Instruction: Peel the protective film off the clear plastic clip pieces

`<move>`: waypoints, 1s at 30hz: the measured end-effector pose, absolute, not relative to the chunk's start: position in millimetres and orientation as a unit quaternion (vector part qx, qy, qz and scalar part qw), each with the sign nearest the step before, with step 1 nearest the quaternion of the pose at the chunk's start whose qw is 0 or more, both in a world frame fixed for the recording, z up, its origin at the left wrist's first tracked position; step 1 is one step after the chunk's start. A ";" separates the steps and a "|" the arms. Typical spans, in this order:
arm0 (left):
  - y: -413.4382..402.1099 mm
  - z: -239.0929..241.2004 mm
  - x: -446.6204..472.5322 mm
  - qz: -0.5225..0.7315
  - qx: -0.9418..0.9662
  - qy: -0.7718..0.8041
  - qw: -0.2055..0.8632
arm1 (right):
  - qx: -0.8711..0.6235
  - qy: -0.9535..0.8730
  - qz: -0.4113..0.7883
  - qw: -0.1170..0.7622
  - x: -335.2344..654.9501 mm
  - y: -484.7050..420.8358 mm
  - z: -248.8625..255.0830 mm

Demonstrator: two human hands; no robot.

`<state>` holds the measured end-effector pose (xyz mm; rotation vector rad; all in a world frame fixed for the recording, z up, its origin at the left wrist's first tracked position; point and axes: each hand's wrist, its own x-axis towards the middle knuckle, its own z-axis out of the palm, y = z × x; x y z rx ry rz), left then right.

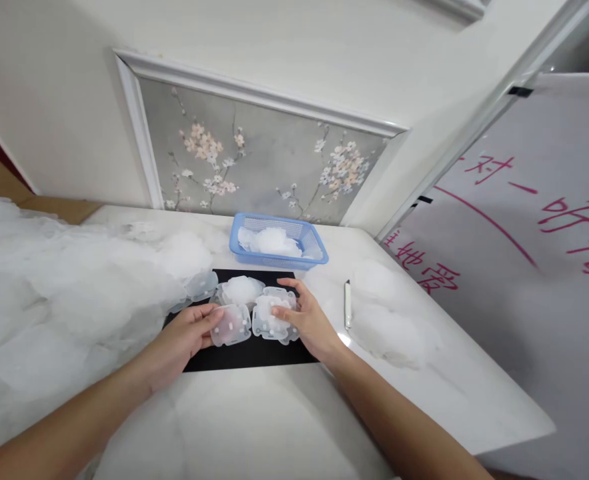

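Observation:
My left hand [200, 327] pinches a translucent white plastic piece [234, 324] with rounded corners and small white dots, held over a black mat [254, 355]. In my right hand [308, 316] is a small stack of similar plastic pieces [270, 316], with the thumb pressed on top and the fingers behind. The two holdings are side by side, nearly touching. Just behind them a white, cloudy plastic piece [242, 289] lies on the mat. Another translucent piece [202, 285] rests at the mat's left edge.
A blue plastic basket [314, 257] holding white pieces stands behind the mat. A large heap of translucent pieces [74, 287] covers the left side. To the right lie a slim white-handled cutter [347, 304] and more white pieces [391, 323]. A whiteboard [524, 333] borders the table's right.

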<state>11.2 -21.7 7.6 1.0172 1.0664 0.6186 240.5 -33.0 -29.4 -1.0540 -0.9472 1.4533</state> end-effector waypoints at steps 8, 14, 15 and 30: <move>-19.9 17.6 15.5 0.262 0.322 0.465 0.782 | -0.450 -0.538 0.453 0.551 250.0 -31.3 -33.8; -20.5 17.8 14.4 0.241 0.330 0.446 0.797 | -0.439 -0.739 0.243 0.450 248.0 -41.4 -22.5; -20.9 17.1 14.3 0.241 0.331 0.441 0.799 | -0.434 -0.767 0.219 0.419 245.4 -43.1 -23.1; -5.7 0.4 21.7 0.301 0.797 0.455 0.260 | -0.479 -0.521 0.575 0.410 240.2 -39.6 -13.6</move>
